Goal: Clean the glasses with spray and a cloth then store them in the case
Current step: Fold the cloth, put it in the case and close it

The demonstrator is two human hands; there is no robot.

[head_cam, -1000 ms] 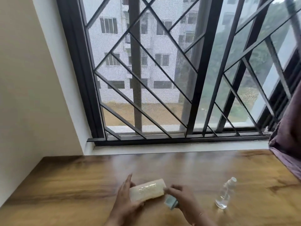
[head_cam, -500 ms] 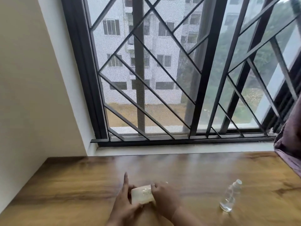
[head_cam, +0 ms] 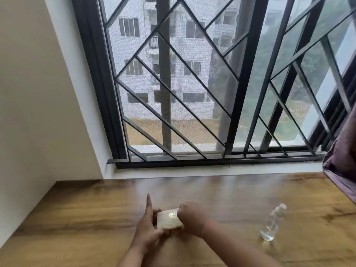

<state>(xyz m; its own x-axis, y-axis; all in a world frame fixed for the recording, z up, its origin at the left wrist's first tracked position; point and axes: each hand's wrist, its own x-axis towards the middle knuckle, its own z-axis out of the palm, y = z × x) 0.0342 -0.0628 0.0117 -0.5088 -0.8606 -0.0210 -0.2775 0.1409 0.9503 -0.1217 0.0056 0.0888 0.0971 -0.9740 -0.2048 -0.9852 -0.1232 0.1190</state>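
Observation:
A pale, cream-coloured glasses case [head_cam: 168, 218] with a printed logo lies between my two hands on the wooden table [head_cam: 86, 218]. My left hand [head_cam: 147, 226] cups its left end, forefinger pointing straight up the table. My right hand [head_cam: 190, 216] is closed over the case's right half and hides it. A small clear spray bottle [head_cam: 272, 223] stands upright to the right, apart from both hands. The glasses and the cloth are not visible.
A barred window [head_cam: 212, 93] with a white sill runs along the table's far edge. A cream wall [head_cam: 28, 112] bounds the left side. A purple curtain [head_cam: 342, 157] hangs over the table's far right corner.
My right hand moved left from beside the case onto its right half. The bluish cloth it held a second ago is no longer visible. The view shifted slightly.

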